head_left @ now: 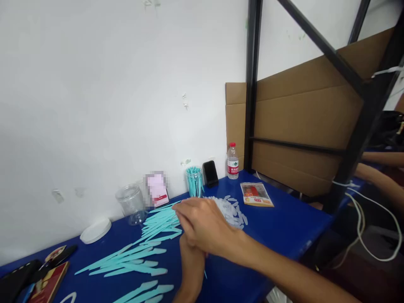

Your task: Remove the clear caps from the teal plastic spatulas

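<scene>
My right hand [202,219] crosses over my left hand [191,256], fingers bent and pressed together; whatever it holds is hidden. Only the wrist and back of the left hand show, with its fingers concealed behind the right. A thin turquoise tip [205,273] shows just below the hands; what holds it is unclear. Left of them, slim turquoise eyebrow razors [160,223] lie in a heap, with a second loose group [129,261] nearer me and several more [145,294] at the bottom edge. Behind my right hand spreads a pile of translucent, whitish caps [232,212].
Along the wall stand a clear jar [130,202], a phone [158,191], a cup of turquoise sticks [195,181], a black stand [210,173] and a water bottle [232,162]. A white lid [95,230] lies left, a packet [256,194] right. A black rack post [350,168] borders the table.
</scene>
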The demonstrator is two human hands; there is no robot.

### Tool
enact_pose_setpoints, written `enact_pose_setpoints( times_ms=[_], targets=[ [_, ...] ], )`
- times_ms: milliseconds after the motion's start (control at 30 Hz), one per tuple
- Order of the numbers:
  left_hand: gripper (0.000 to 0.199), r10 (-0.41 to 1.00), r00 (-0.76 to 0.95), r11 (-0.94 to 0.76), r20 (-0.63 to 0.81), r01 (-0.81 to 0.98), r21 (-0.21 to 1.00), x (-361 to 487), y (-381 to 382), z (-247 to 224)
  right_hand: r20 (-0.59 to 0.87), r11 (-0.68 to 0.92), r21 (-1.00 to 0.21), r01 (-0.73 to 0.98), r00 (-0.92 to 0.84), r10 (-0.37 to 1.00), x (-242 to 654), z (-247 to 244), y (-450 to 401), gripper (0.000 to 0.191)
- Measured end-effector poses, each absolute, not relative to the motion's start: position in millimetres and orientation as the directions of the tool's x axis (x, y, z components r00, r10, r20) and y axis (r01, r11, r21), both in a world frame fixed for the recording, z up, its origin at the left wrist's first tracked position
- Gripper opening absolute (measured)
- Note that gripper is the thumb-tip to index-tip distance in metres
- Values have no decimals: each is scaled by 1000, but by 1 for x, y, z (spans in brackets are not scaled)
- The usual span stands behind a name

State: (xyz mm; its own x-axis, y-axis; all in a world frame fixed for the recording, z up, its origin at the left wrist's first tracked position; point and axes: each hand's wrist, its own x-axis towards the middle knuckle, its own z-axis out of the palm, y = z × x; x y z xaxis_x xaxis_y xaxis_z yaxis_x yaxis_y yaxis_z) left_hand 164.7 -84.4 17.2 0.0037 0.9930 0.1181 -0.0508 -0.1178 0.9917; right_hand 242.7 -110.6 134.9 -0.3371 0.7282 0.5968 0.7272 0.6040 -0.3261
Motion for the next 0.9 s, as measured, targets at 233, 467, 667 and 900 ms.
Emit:
enact_pose_setpoints(
  times_ms=[233, 467, 667, 900],
  targets=[
    [18, 986, 73, -148, 149, -20, 989, 169, -107, 34, 467, 571, -550, 609, -343, 815, 253, 140, -99, 50],
    [11, 975, -21, -222, 222, 15, 975, 165, -102, 32, 417, 550, -727, 412, -371, 830, 249, 131, -109, 44],
    [20, 993, 44, -108, 107, 30, 994, 166, -100, 43, 451, 573, -571, 589, -358, 818, 252, 130, -110, 37],
    [13, 991, 98, -80, 86, -66, 995, 170, -106, 48, 464, 603, -557, 571, -388, 796, 258, 139, -110, 47]
  ],
)
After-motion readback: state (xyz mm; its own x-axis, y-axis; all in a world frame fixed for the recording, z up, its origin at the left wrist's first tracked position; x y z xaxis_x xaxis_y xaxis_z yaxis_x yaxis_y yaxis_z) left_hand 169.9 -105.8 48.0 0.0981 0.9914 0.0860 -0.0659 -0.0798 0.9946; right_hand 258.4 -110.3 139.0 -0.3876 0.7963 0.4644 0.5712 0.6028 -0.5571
